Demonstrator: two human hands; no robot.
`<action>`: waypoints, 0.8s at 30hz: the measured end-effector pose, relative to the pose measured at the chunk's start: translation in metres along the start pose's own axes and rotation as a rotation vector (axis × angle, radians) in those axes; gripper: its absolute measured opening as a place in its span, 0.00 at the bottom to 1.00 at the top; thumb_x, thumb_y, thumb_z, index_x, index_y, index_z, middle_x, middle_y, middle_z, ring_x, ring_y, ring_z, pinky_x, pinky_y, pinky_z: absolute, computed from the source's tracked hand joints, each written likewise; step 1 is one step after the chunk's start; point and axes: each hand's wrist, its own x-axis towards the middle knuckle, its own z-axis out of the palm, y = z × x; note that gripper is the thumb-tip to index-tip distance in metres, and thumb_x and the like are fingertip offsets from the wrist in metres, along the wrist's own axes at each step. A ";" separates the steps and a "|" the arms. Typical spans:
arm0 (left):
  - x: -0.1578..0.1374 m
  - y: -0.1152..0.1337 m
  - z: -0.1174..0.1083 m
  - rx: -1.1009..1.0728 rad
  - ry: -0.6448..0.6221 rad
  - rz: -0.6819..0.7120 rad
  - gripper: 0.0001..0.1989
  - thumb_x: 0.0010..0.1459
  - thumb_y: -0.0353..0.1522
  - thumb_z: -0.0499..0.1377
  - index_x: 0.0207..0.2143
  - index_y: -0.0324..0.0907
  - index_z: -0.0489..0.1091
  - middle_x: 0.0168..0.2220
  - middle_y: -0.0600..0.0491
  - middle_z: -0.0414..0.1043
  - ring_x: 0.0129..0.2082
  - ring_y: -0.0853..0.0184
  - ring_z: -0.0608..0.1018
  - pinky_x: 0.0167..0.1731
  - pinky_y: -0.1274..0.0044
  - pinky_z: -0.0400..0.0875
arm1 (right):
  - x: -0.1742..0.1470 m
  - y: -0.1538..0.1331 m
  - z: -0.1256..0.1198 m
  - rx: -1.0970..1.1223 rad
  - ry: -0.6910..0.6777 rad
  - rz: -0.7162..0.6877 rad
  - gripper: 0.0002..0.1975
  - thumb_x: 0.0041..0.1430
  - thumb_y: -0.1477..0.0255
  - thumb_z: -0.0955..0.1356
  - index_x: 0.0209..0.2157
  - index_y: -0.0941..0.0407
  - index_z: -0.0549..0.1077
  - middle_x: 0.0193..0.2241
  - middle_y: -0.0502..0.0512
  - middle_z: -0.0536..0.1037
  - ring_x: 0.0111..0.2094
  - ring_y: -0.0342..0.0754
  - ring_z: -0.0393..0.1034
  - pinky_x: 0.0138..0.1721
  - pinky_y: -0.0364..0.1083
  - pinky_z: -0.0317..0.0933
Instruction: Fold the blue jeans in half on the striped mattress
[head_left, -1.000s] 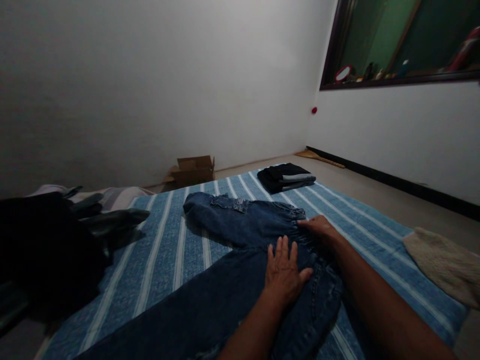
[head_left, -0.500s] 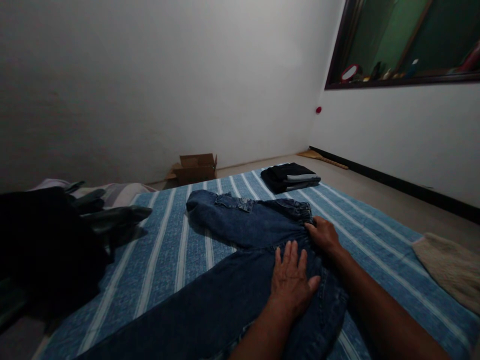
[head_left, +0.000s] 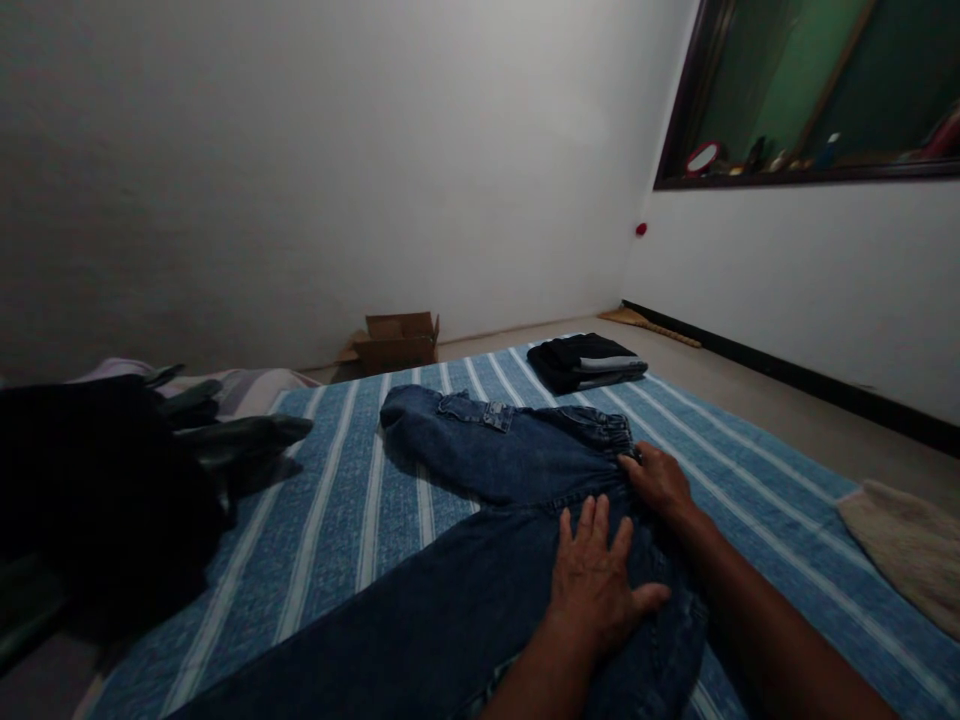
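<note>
Your left hand (head_left: 596,575) lies flat, fingers spread and released, palm down on the dark blue denim jeans (head_left: 480,520), pressing the seat area without gripping. At about one o'clock from it, your right hand (head_left: 660,480) rests on the gathered waistband, fingers curled against the cloth; whether they pinch the fabric or only touch it, you cannot tell from this angle.

The jeans lie on the blue mat with white stripes (head_left: 337,500). One leg is swung across toward ten o'clock, its hem near the mat's middle, while the other runs back toward you at seven o'clock. So they are part spread, part doubled, not yet a tidy packet.

At twelve o'clock, near the mat's far edge, sits a neat folded stack of dark clothes (head_left: 586,361), which looks finished. At nine o'clock a loose black heap of garments (head_left: 105,490) looks unsorted. Beyond the mat stands an open brown cardboard box (head_left: 397,340).
</note>
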 end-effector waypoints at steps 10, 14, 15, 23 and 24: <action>-0.003 0.001 -0.003 -0.003 0.010 0.016 0.50 0.47 0.65 0.45 0.63 0.44 0.51 0.67 0.39 0.38 0.66 0.54 0.40 0.61 0.53 0.35 | -0.032 0.027 0.000 0.058 -0.046 0.032 0.23 0.59 0.56 0.61 0.45 0.60 0.69 0.36 0.61 0.78 0.39 0.54 0.73 0.32 0.45 0.58; -0.005 0.003 -0.004 -0.009 0.008 0.019 0.50 0.47 0.64 0.46 0.64 0.43 0.51 0.67 0.40 0.37 0.66 0.54 0.40 0.61 0.53 0.34 | -0.040 0.024 -0.007 -0.008 -0.041 0.013 0.18 0.60 0.59 0.61 0.41 0.58 0.71 0.33 0.60 0.78 0.38 0.55 0.73 0.30 0.45 0.57; -0.006 0.005 -0.005 -0.016 0.013 0.027 0.49 0.48 0.64 0.46 0.64 0.43 0.50 0.67 0.41 0.37 0.66 0.54 0.39 0.61 0.53 0.34 | -0.042 0.022 -0.011 -0.012 -0.020 0.002 0.16 0.60 0.60 0.62 0.41 0.57 0.71 0.33 0.60 0.78 0.39 0.55 0.73 0.31 0.45 0.56; -0.012 0.009 -0.002 -0.043 -0.049 0.098 0.48 0.52 0.62 0.43 0.65 0.39 0.44 0.67 0.40 0.32 0.66 0.53 0.36 0.62 0.54 0.35 | -0.053 0.021 -0.014 -0.095 -0.005 0.011 0.15 0.63 0.62 0.60 0.43 0.56 0.69 0.36 0.62 0.78 0.39 0.56 0.73 0.30 0.46 0.57; -0.012 0.009 -0.001 -0.034 -0.064 0.095 0.48 0.52 0.61 0.43 0.65 0.39 0.44 0.67 0.40 0.32 0.66 0.53 0.36 0.62 0.54 0.34 | -0.054 0.022 -0.011 -0.100 -0.024 0.022 0.15 0.64 0.63 0.59 0.43 0.57 0.69 0.36 0.62 0.78 0.39 0.56 0.73 0.31 0.46 0.57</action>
